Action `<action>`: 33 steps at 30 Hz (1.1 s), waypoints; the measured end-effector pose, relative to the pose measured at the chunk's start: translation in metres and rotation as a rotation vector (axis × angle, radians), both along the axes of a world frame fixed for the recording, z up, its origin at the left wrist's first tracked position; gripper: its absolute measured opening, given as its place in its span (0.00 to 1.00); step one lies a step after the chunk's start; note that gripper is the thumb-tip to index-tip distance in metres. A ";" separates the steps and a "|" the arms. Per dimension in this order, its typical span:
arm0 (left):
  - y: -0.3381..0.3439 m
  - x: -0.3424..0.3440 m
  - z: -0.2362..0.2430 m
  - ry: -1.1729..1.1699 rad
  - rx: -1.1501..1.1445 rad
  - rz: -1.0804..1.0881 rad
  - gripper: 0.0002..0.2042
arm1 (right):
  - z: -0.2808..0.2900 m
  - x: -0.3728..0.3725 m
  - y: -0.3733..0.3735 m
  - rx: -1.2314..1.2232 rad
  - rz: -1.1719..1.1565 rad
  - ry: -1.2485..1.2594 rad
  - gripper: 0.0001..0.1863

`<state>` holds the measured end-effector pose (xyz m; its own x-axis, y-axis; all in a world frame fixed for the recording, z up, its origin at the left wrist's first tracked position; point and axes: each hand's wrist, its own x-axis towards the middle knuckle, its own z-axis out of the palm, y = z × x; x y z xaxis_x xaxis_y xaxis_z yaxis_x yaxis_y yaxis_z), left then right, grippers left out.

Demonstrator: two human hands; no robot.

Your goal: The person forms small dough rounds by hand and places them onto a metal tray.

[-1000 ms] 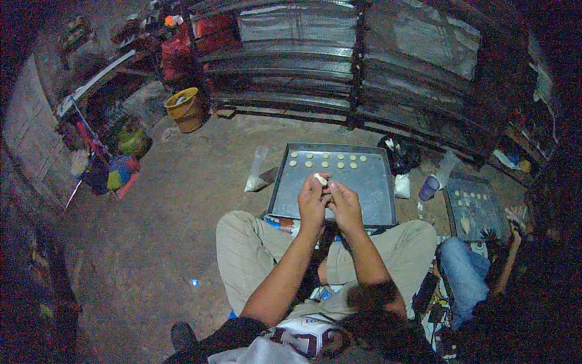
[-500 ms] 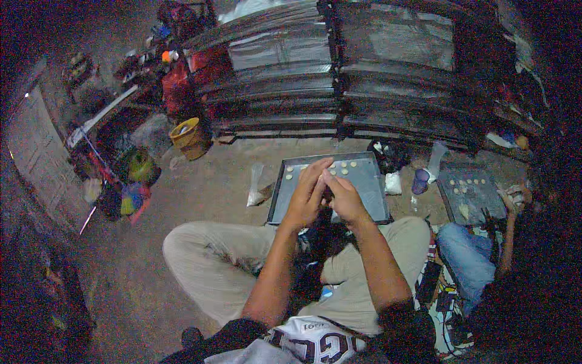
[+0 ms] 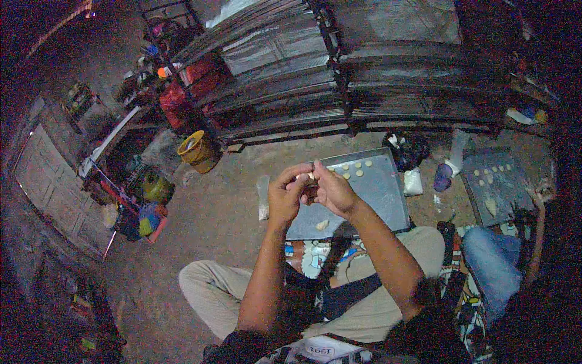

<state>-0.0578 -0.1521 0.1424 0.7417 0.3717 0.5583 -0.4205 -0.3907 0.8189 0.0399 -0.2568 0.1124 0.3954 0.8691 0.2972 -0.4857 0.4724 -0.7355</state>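
Observation:
Over the left part of a dark metal baking tray (image 3: 383, 203), my two hands meet with their fingertips together. My left hand (image 3: 284, 197) is curled, thumb and fingers closed around a small pale dough piece (image 3: 312, 176). My right hand (image 3: 335, 193) closes on the same piece from the other side, and the fingers hide most of it. Several flat round dough pieces (image 3: 359, 164) lie in rows at the tray's far side. A larger loose lump of dough (image 3: 322, 224) rests near its front edge, below my hands.
Another person's hand (image 3: 541, 193) is at the right beside a second tray (image 3: 502, 200) with dough pieces. Between the trays are a white bag (image 3: 413, 182) and a purple item (image 3: 443, 177). A clear bag (image 3: 263, 197), yellow bucket (image 3: 199, 153) and metal rack (image 3: 279, 91) stand around.
My hands, flat together before, are now curled with fingertips meeting and have tilted apart at the palms. The view has shifted, and the dough lump at the tray's front now shows.

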 end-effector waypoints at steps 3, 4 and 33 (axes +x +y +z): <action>0.009 0.014 -0.021 0.048 0.075 0.118 0.07 | -0.025 0.010 0.009 -0.082 -0.091 -0.006 0.30; 0.009 0.017 -0.031 0.094 0.077 0.157 0.07 | -0.034 0.012 0.011 -0.099 -0.097 -0.004 0.29; 0.042 0.113 -0.148 0.241 -0.015 0.172 0.06 | -0.149 0.082 0.024 -0.412 -0.405 0.125 0.24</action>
<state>0.0548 -0.1101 -0.0054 0.7774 0.5106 0.3673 -0.1423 -0.4261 0.8934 0.1222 -0.2323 -0.0366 0.7302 0.6754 -0.1032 -0.4210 0.3258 -0.8466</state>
